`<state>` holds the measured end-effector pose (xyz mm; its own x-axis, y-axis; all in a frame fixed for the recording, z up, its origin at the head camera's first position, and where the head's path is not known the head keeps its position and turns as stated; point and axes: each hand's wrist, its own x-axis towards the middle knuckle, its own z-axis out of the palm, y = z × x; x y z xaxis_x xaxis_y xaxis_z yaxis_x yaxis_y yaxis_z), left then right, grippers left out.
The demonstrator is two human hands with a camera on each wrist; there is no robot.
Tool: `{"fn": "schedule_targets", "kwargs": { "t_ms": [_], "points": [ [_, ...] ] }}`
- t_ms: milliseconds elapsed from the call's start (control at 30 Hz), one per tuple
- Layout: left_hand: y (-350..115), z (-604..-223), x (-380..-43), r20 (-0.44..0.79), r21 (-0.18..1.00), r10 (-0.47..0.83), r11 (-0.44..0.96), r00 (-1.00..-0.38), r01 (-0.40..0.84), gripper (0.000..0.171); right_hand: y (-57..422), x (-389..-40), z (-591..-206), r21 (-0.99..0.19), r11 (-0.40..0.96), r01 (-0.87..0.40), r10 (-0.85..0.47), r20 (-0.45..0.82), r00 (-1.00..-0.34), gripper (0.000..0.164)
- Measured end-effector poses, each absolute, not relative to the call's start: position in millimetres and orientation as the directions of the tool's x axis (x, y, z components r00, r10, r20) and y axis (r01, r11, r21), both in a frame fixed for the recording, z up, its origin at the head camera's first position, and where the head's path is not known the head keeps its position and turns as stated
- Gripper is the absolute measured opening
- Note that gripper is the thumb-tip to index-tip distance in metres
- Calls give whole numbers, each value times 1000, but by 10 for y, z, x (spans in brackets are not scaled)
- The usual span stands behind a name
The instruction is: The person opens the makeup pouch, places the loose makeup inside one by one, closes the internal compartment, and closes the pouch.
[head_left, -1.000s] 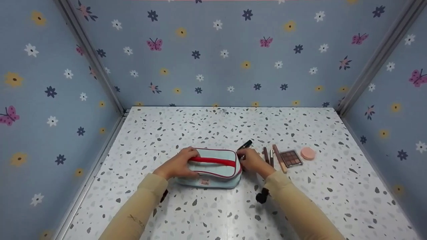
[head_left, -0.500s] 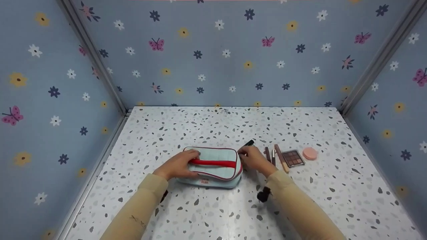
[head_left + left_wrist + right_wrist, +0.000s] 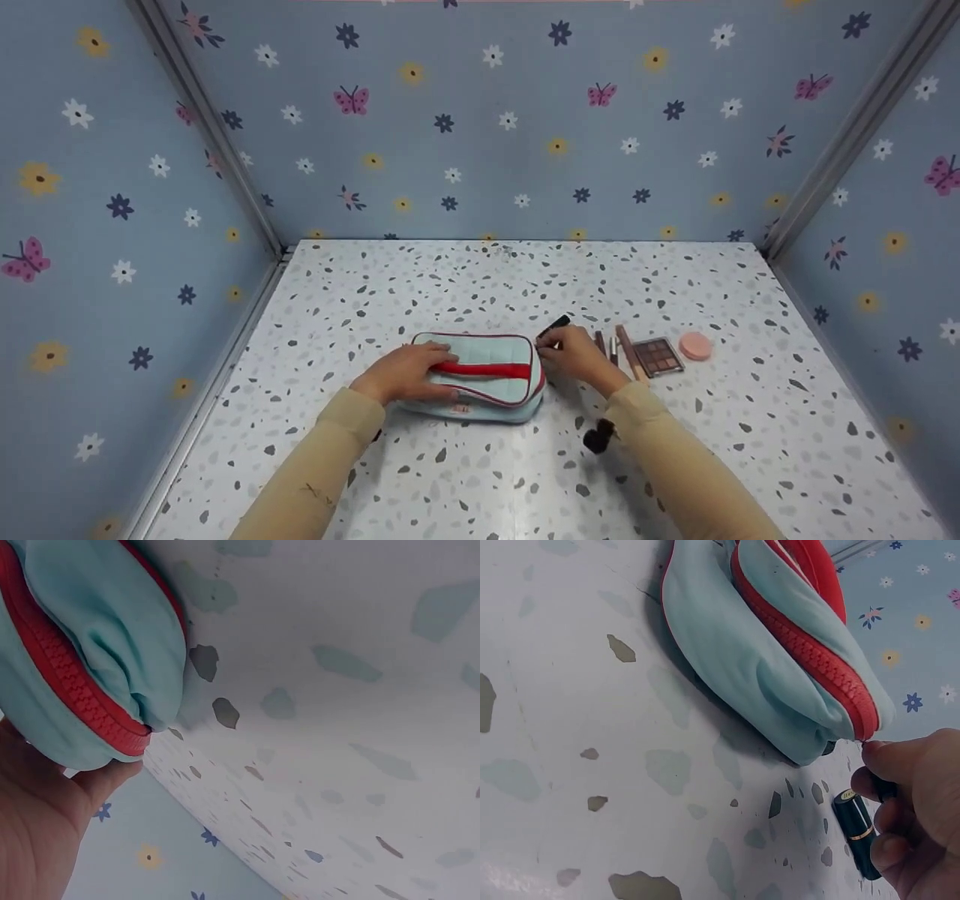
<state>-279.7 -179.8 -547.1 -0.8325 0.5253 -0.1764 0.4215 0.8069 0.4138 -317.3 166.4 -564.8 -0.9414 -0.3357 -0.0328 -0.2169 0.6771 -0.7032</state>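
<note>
The bag (image 3: 487, 386) is gripped at one end by the left hand (image 3: 409, 373), its fingers and thumb spread round it beside the strap (image 3: 491, 370). By the zip (image 3: 814, 656), at the other end, a small dark piece (image 3: 886, 788) is pinched by the right hand (image 3: 581, 356), fingers closed. A black tube (image 3: 556, 325) is seen just beyond those fingers.

The table (image 3: 450, 491) (white, grey-flecked) carries a pouch (image 3: 491, 386), tubes (image 3: 628, 349), palette (image 3: 658, 357) and pink disc (image 3: 696, 346).
</note>
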Motion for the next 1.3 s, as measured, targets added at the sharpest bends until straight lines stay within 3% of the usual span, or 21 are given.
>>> {"fn": "schedule_targets", "kwargs": {
  "t_ms": [633,1000,1300],
  "points": [
    [-1692,-5485,-2816,-175,433,495,815,-851,385,65,1814,-3143,-5690,-696,689,-204,-338,-60,-939,7],
    [-1651,-5420,-2852,-180,449,460,825,-870,343,62,1894,-3123,-5652,-707,648,-283,-407,-7,-913,10],
    [-1593,-5435,-2888,-158,449,431,833,-888,324,50,1955,-3037,-5594,-740,639,-212,-405,-89,-910,11]
  ]
}}
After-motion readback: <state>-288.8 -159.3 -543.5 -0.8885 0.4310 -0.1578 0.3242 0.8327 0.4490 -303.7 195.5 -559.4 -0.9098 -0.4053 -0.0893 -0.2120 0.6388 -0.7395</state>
